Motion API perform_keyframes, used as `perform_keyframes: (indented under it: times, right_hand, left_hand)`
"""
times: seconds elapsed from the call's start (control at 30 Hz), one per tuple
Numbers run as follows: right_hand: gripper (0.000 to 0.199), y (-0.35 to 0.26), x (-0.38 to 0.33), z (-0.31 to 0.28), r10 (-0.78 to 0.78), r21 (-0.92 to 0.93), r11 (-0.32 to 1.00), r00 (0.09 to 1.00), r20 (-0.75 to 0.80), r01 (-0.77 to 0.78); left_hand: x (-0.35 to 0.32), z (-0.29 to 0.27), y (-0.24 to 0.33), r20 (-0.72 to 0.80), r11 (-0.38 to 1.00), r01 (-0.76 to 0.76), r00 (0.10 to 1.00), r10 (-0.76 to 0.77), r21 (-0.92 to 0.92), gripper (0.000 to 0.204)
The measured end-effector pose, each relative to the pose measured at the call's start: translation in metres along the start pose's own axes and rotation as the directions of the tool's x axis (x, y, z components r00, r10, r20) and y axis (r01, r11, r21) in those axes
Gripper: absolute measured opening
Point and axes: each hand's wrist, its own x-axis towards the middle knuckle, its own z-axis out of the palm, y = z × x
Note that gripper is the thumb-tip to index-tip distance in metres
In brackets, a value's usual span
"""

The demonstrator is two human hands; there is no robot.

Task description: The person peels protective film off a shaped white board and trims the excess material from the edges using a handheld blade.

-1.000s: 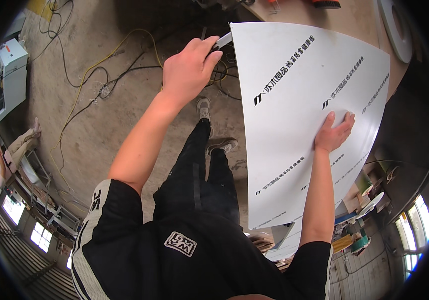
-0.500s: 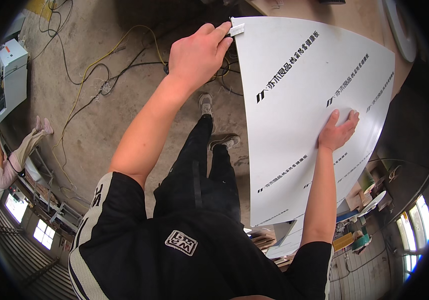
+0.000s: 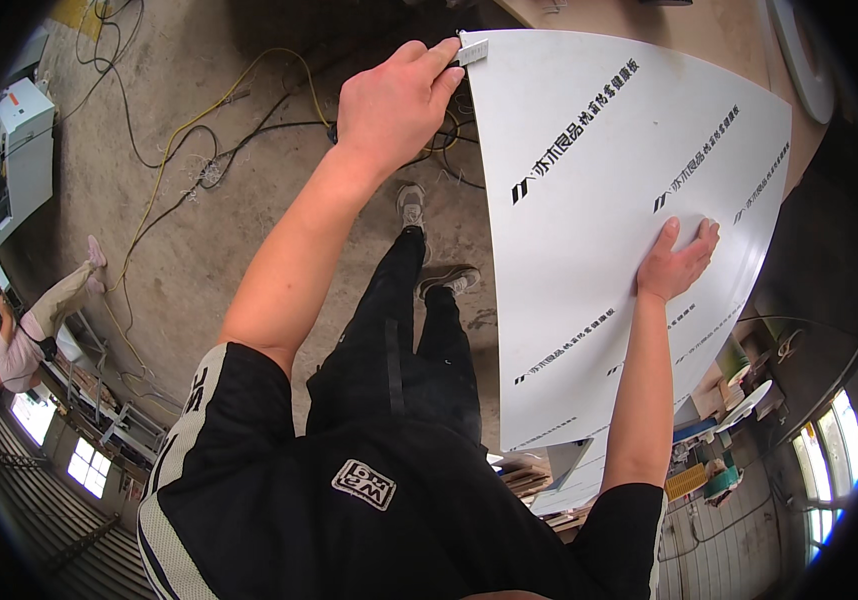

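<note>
Plainly, we pinched a small metal blade (image 3: 473,48) in our left hand (image 3: 394,100) at the far left corner of the white board (image 3: 609,230), right hand (image 3: 677,262) flat on it, and one slip could have gouged the sheet.

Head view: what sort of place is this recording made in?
Probably a workshop or small factory: bare concrete floor strewn with loose cables, a large white panel under the person's hands, stacked boards below.
</note>
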Motion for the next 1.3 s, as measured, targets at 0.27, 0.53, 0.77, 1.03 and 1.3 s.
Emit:
perform_keyframes:
  times: [0.27, 0.53, 0.77, 1.03, 1.3]
  right_hand:
    - [0.073, -0.003, 0.0, -0.001, 0.004, -0.006, 1.0, 1.0, 0.001, -0.004]
    - [0.073, 0.0, 0.001, -0.001, -0.005, -0.008, 1.0, 1.0, 0.002, 0.005]
    - [0.071, -0.003, 0.001, -0.001, 0.025, 0.002, 1.0, 1.0, 0.014, -0.025]
    - [0.072, 0.0, 0.002, -0.003, 0.012, -0.015, 1.0, 1.0, 0.02, -0.012]
    - [0.073, -0.001, 0.001, -0.003, 0.01, -0.038, 0.999, 1.0, 0.02, -0.009]
  left_hand:
    - [0.001, 0.001, -0.001, -0.006, 1.0, 0.006, 1.0, -0.007, -0.022, 0.035]
    - [0.017, 0.005, -0.012, -0.047, 0.999, 0.036, 0.998, -0.037, -0.032, 0.036]
    - [0.038, -0.004, -0.032, 0.099, 0.912, 0.281, 0.96, -0.263, -0.298, 0.039]
    - [0.04, 0.029, -0.019, 0.138, 0.554, 0.234, 0.968, -0.209, -0.799, 0.027]
    - [0.046, 0.035, -0.058, 0.36, 0.254, 0.514, 0.806, -0.469, -0.82, 0.035]
